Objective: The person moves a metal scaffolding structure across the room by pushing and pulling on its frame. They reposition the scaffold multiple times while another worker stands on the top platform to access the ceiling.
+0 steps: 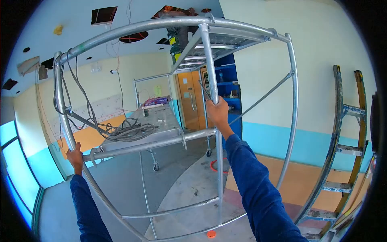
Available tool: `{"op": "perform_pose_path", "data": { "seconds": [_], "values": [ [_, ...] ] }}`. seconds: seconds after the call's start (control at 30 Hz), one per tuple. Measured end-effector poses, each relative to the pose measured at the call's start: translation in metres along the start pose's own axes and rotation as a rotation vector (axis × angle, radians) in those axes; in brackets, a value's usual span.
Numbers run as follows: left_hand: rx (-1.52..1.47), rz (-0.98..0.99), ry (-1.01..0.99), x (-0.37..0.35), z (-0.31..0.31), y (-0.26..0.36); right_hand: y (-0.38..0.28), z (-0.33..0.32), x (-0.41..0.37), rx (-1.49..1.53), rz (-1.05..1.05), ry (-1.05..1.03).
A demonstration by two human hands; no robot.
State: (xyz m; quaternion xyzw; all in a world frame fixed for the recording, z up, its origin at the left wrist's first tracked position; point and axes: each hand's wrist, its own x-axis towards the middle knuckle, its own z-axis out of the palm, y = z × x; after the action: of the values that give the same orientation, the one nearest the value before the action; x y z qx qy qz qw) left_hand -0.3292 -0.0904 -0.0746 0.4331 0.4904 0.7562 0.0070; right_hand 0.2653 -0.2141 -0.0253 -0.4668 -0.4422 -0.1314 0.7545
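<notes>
A metal scaffold frame [151, 146] on caster wheels stands right in front of me. My left hand [75, 158] is closed around its left upright tube, just below the middle crossbar. Higher up, my right hand [218, 114] grips the central upright tube. Between the two sits a lower platform [161, 117] with a coil of grey cable [131, 132] on it; more cable hangs from the top left corner. An upper platform [225, 40] spans the top right, where a person [183, 36] is partly visible near the ceiling.
A stepladder [348, 149] leans by the right wall. At the back are a wooden door [189, 99] and blue shelves [229, 88]. An orange round object [211, 234] lies on the floor. Wires hang from ceiling openings [104, 15]. Windows [20, 161] line the left.
</notes>
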Motion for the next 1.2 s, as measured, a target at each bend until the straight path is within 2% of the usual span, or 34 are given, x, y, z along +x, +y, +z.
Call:
{"op": "perform_pose_path", "data": {
  "seconds": [0.13,0.2,0.23,0.3,0.37,0.4,0.53,0.63,0.67,0.7,0.73,0.77,0.8,0.83,0.93,1.03,1.2],
  "values": [
    [0.009,0.030,0.000,0.006,0.004,-0.014,0.031,0.011,0.006,-0.070,-0.141,0.089],
    [0.037,0.005,0.008,0.008,0.001,-0.016,0.012,0.000,0.000,0.005,0.002,-0.014],
    [0.049,-0.029,0.003,0.003,0.000,-0.008,0.024,0.004,0.005,-0.037,0.003,-0.023],
    [0.101,-0.029,0.037,-0.006,-0.002,0.009,0.000,-0.003,-0.003,-0.012,0.065,-0.029],
    [0.054,-0.030,0.055,-0.016,-0.004,0.027,0.009,0.002,0.004,-0.036,0.050,-0.011],
    [0.039,-0.032,0.041,-0.018,-0.006,0.026,0.014,0.002,0.004,-0.042,0.087,-0.034],
    [0.010,-0.035,0.032,-0.017,-0.002,0.023,0.016,0.000,0.005,-0.059,0.020,-0.012],
    [0.061,0.012,0.002,-0.005,-0.002,0.001,0.019,0.005,0.001,-0.010,-0.072,0.065],
    [0.104,0.024,-0.037,0.013,0.003,-0.026,0.026,0.004,0.002,0.033,-0.050,0.007],
    [0.174,0.008,0.007,0.025,0.010,-0.044,0.041,0.004,0.011,0.044,0.084,-0.071],
    [0.193,0.048,0.053,0.013,0.004,-0.032,0.042,0.004,0.011,0.060,0.031,-0.096],
    [0.092,0.045,0.057,0.009,0.004,-0.024,0.021,-0.002,0.004,0.047,0.047,-0.109],
    [0.077,-0.063,0.027,-0.017,-0.007,0.020,0.016,-0.001,0.002,0.018,-0.035,-0.045],
    [0.058,-0.061,0.025,-0.010,-0.002,0.009,0.019,0.000,0.003,-0.002,-0.019,-0.045],
    [0.015,-0.101,-0.008,-0.029,-0.012,0.041,0.008,-0.003,0.000,0.015,0.083,-0.055],
    [0.079,-0.025,0.046,-0.023,-0.009,0.032,0.027,0.003,0.009,0.022,0.080,-0.081],
    [0.047,-0.079,0.003,-0.029,-0.014,0.042,0.023,0.000,0.007,0.020,0.081,-0.088]
  ]
}}
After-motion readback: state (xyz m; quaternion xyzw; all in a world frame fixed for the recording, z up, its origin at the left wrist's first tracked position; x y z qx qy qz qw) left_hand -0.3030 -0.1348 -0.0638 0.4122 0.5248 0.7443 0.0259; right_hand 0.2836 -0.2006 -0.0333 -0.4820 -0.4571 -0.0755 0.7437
